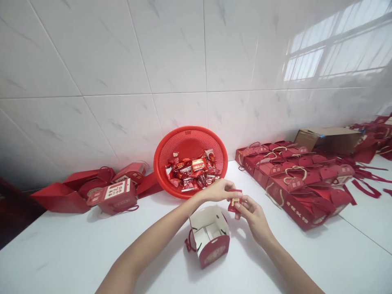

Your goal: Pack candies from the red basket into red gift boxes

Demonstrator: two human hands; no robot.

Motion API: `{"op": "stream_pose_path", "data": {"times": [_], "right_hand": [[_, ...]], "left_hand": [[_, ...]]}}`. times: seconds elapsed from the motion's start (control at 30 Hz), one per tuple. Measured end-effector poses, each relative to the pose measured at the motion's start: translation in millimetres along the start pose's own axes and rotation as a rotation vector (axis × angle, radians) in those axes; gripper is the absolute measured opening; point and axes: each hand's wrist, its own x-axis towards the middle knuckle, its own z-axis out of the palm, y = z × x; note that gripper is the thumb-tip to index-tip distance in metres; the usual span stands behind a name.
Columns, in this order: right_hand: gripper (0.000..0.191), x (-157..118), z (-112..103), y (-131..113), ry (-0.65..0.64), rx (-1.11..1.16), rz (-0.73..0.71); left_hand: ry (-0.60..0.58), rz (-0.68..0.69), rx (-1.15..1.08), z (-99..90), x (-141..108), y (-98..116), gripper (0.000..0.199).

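Note:
A small red candy packet (235, 200) with gold print is held up between both hands, just beyond the right back corner of an open box. My left hand (219, 190) pinches it from the left with the wrist bent over the box, and my right hand (253, 215) grips its right side between thumb and fingers. Below them a red gift box (214, 252) stands with its top open, showing a white inside and a red cord at its left. Behind is a red plastic basket (159, 171), tilted toward me, with several wrapped candies (190, 173) in it.
Rows of closed red gift boxes (288, 183) with rope handles fill the right side, beside an open cardboard carton (329, 141). Loose red ribbons (366, 188) lie farther right. More red boxes (118, 196) lie at the left. A tiled wall (180, 61) borders the white table's back.

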Motion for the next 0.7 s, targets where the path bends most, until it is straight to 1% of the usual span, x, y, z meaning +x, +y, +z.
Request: {"op": "stream_pose_path", "data": {"times": [0.07,0.17,0.23,0.3,0.37,0.43,0.47,0.5,0.53,0.63,0.7], "right_hand": [[0.042,0,0,0,0.005,0.009,0.005],[0.04,0,-1,0,0.006,0.04,0.018],[0.037,-1,-1,2,0.019,0.075,0.034],[0.035,-1,-1,2,0.047,0.11,0.059],[0.034,-2,0,1,0.071,0.133,0.087],[0.034,-2,2,-1,0.083,0.141,0.116],[0.035,-2,2,-3,0.082,0.14,0.129],[0.036,-3,3,-4,0.08,0.136,0.14],[0.037,-3,3,-5,0.078,0.132,0.149],[0.038,-3,4,-7,0.068,0.121,0.165],[0.039,-4,4,-6,0.057,0.115,0.172]], "left_hand": [[-0.044,-0.004,-0.061,-0.7,-2,0,0.054],[-0.071,0.016,-0.043,-2.9,-6,1,0.051],[-0.046,0.039,0.017,-8.1,-9,3,0.048],[0.037,0.054,0.101,-19.1,-13,7,0.043],[0.163,0.049,0.217,-37.7,-16,12,0.035],[0.309,-0.011,0.401,-63.6,-20,18,0.026],[0.394,-0.076,0.525,-78.8,-23,22,0.024],[0.462,-0.176,0.672,-94.7,-25,25,0.024],[0.511,-0.309,0.826,-110.8,-28,28,0.027],[0.586,-0.492,0.953,-153.7,-34,32,0.035],[0.587,-0.6,0.997,-172.6,-36,31,0.036]]}}
